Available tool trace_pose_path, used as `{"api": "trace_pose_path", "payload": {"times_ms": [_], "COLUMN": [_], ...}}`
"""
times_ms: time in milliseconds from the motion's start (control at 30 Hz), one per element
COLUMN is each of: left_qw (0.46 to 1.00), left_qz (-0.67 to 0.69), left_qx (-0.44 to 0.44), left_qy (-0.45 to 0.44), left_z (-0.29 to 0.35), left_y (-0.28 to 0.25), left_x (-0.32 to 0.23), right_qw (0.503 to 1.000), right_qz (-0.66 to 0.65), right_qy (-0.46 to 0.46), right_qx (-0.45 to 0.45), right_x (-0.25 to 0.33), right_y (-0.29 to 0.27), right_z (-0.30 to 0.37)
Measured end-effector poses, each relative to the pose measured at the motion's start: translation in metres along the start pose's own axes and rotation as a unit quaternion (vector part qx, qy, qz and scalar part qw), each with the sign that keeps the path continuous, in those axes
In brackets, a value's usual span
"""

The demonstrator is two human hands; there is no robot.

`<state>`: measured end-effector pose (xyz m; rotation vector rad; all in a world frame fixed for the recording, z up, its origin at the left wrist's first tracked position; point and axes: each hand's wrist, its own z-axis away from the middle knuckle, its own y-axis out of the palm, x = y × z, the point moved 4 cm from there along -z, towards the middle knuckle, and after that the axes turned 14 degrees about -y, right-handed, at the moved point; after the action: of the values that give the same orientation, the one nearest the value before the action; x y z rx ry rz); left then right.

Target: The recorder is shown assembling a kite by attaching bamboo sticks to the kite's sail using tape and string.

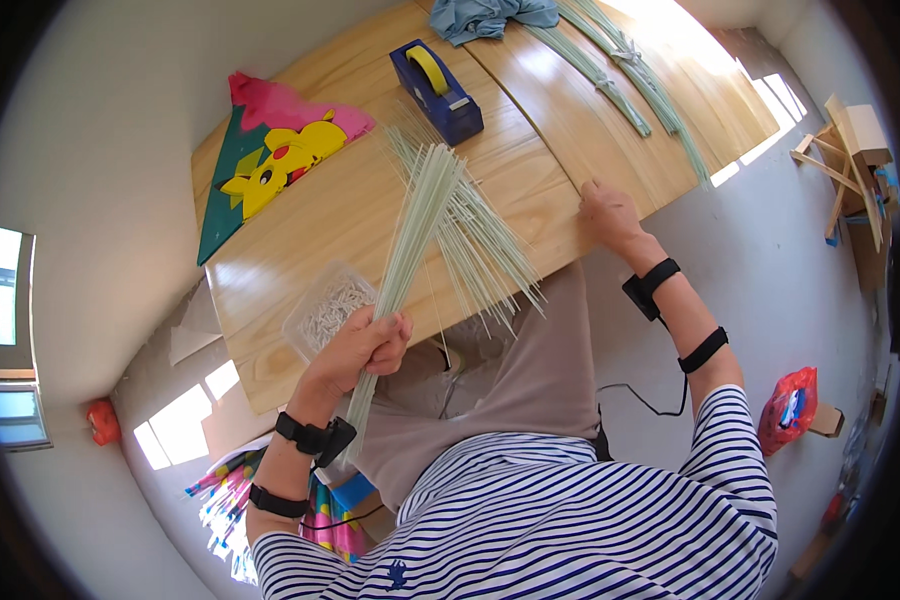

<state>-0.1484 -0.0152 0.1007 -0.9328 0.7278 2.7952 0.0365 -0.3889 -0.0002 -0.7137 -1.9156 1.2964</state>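
Note:
My left hand (369,349) is wrapped round a thick bundle of thin pale green rods (419,225), which slants up over the table's near edge. More loose rods of the same kind (478,240) fan out on the table behind the bundle, their near ends sticking past the edge. Beside my left hand, a clear plastic tub (332,308) holds many small white pieces. My right hand (610,212) is at the table's near edge, right of the rods, its fingers curled together; whatever may be between them is hidden.
On the wooden table (530,150) stand a blue tape dispenser (437,92) and, to the left, a pink and green sheet with a yellow cartoon figure (282,160). Tied rod bundles (630,60) and a blue-grey cloth (490,15) lie at the back. Colourful folded material (240,500) is low on the left.

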Motion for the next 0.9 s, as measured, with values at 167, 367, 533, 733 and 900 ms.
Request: {"api": "trace_pose_path", "payload": {"times_ms": [167,367,533,733,900], "left_qw": [1.0,0.999,0.998,0.999,0.999], "left_qz": [0.003,0.049,0.063,0.051,0.04], "left_qx": [0.005,0.009,-0.003,-0.009,-0.022], "left_qy": [0.01,0.004,-0.003,0.006,0.01], "left_z": [-0.003,-0.008,-0.01,-0.013,-0.009], "left_y": [-0.003,-0.011,-0.017,-0.02,-0.022], "left_x": [0.0,0.004,0.008,0.005,0.004], "right_qw": [0.968,0.97,0.97,0.994,0.968], "right_qz": [-0.234,-0.237,-0.235,-0.091,-0.239], "right_qy": [0.055,0.054,0.053,-0.067,0.075], "right_qx": [-0.068,0.013,0.02,0.008,-0.03], "right_x": [0.031,0.052,0.05,0.055,0.026], "right_y": [-0.02,-0.004,0.01,0.02,0.006], "right_z": [-0.007,0.01,0.012,0.011,-0.035]}}
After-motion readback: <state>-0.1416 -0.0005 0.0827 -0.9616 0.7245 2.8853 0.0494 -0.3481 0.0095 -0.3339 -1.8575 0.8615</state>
